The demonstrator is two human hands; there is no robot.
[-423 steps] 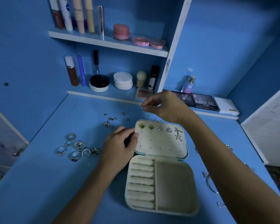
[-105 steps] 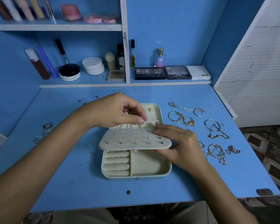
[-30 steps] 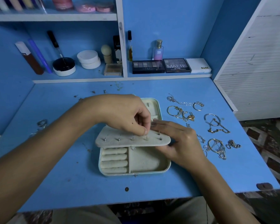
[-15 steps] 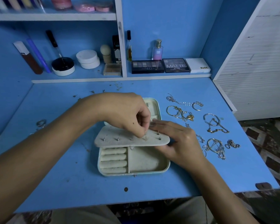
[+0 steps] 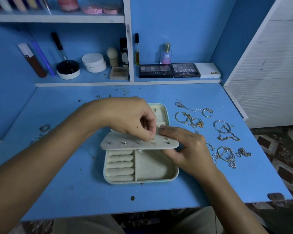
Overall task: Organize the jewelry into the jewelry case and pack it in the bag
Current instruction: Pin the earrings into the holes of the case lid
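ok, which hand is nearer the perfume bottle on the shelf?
Left. The left hand is over the jewelry case, below and left of the perfume bottle. The right hand sits lower, toward the desk's front edge, so farther.

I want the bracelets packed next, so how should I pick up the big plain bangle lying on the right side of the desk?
Pinch the bangle from above at its far arc, with one fingertip inside the ring. It lies flat on the desk, so no edge shows from the side. A chain crosses its near part, so the far arc probably gives the cleaner grip.
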